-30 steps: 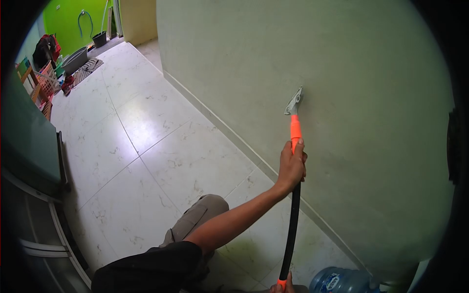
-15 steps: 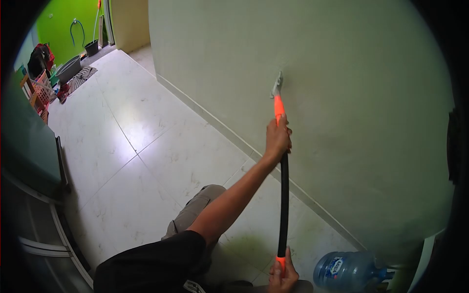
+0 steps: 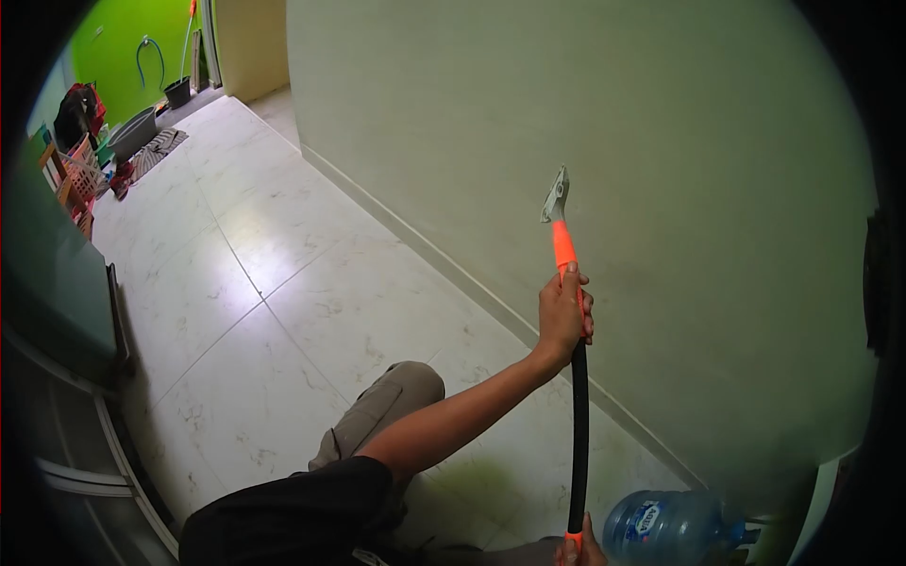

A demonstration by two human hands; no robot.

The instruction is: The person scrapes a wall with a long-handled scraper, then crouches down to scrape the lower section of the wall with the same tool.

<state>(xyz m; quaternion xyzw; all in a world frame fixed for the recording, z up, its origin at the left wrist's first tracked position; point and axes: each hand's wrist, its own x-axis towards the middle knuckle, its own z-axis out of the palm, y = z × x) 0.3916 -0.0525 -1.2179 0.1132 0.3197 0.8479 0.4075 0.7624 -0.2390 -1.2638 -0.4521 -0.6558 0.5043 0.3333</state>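
A long-handled scraper (image 3: pixel 579 424) slants up in front of the wall, with a black shaft, orange end pieces and a grey head (image 3: pixel 557 196) at its top. My left hand (image 3: pixel 563 316) is closed around the upper part of the handle, just below the orange collar. Low in the view, my right hand (image 3: pixel 583 547) grips the orange butt end; the frame's bottom edge cuts off part of this hand. The head overlaps the greenish-grey wall (image 3: pixel 698 189) in this view.
A blue water jug (image 3: pixel 651 530) lies on its side at the lower right, close to my right hand. White tiled floor (image 3: pixel 311 283) meets the wall along a skirting strip. Far left are a grey tub (image 3: pixel 134 132), a pink basket (image 3: pixel 83 165) and a striped mat (image 3: pixel 160 153).
Both hands and the scraper have shifted down and to the right. Its head has moved off the spot on the wall where its shadow showed close beside it.
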